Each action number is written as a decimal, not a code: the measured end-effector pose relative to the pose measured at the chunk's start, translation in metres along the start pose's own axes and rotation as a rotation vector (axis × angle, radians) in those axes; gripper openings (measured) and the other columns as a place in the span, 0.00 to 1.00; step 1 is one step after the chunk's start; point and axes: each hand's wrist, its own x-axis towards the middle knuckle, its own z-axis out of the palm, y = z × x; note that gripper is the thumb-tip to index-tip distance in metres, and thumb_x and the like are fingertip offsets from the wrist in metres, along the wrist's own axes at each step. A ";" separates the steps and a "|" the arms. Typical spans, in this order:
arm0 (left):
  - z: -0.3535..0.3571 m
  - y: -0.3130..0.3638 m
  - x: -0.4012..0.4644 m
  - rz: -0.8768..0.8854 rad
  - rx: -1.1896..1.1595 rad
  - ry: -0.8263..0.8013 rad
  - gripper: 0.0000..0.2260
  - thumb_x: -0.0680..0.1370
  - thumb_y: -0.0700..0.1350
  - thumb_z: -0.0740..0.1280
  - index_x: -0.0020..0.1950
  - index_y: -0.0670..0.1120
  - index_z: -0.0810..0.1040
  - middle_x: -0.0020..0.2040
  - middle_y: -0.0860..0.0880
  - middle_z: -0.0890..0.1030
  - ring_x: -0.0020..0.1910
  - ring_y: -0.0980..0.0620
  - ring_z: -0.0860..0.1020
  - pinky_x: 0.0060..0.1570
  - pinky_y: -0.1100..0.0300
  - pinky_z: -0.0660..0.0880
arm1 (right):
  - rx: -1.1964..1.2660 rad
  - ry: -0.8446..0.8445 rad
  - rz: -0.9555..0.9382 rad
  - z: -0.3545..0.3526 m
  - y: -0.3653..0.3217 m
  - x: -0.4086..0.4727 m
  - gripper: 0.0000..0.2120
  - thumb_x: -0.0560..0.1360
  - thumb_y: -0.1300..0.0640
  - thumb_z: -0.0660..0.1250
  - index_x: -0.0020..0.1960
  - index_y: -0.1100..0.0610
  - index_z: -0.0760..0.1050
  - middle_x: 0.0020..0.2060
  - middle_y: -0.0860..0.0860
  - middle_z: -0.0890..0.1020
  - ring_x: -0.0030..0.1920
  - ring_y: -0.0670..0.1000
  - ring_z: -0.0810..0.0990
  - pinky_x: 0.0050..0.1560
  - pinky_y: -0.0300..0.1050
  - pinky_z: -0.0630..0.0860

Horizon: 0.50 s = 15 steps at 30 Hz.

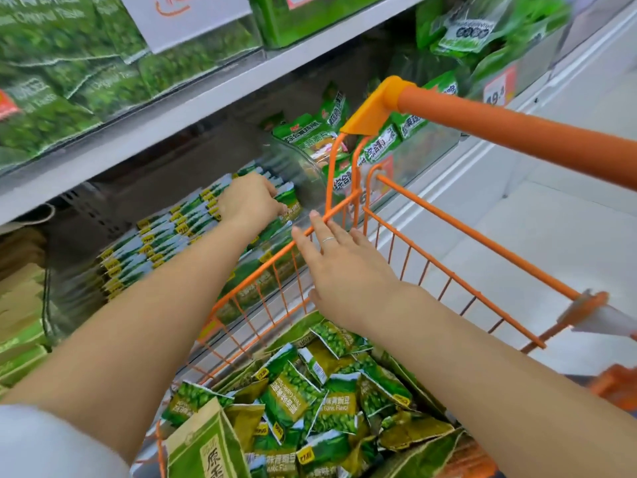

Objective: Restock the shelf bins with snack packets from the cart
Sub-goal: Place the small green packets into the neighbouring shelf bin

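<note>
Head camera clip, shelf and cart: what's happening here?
A person is restocking a clear shelf bin with green snack packets from an orange cart. The left hand reaches into the bin, fingers curled on the packets in the row at its far end. The right hand is open, fingers spread, above the cart's wire rim, holding nothing. Many loose packets remain in the cart.

My orange wire-metal cart (pixel 427 236) looked glossy; inside it lay shiny green foil snack packets (pixel 296 388). Beside it, the clear plastic shelf bin (pixel 296 167) gleamed smooth under a matt grey shelf edge (pixel 172 112).
</note>
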 end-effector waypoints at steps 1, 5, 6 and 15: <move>0.001 0.005 0.003 -0.003 0.060 -0.012 0.11 0.73 0.52 0.74 0.37 0.46 0.79 0.37 0.48 0.80 0.38 0.47 0.78 0.33 0.58 0.67 | 0.002 0.002 -0.004 -0.001 0.000 0.000 0.39 0.80 0.52 0.59 0.78 0.56 0.34 0.76 0.60 0.37 0.77 0.60 0.45 0.75 0.59 0.50; 0.012 0.015 0.010 0.030 0.266 -0.007 0.05 0.75 0.47 0.71 0.42 0.48 0.79 0.42 0.48 0.82 0.45 0.45 0.79 0.47 0.54 0.68 | -0.007 -0.009 -0.010 -0.002 -0.001 -0.001 0.37 0.81 0.52 0.58 0.78 0.56 0.35 0.76 0.61 0.37 0.77 0.61 0.47 0.75 0.59 0.51; 0.013 0.014 0.011 0.037 0.278 -0.015 0.06 0.75 0.47 0.71 0.40 0.48 0.78 0.40 0.48 0.81 0.43 0.45 0.79 0.49 0.53 0.67 | -0.010 -0.012 -0.009 -0.003 -0.001 -0.001 0.37 0.81 0.52 0.58 0.78 0.56 0.35 0.76 0.61 0.37 0.77 0.61 0.47 0.75 0.58 0.52; -0.046 -0.024 -0.077 0.157 -0.410 0.334 0.13 0.80 0.53 0.60 0.47 0.49 0.81 0.37 0.52 0.80 0.42 0.47 0.80 0.40 0.54 0.71 | -0.081 0.108 -0.007 -0.027 -0.010 -0.013 0.20 0.79 0.56 0.59 0.69 0.57 0.64 0.66 0.59 0.72 0.64 0.59 0.72 0.57 0.50 0.68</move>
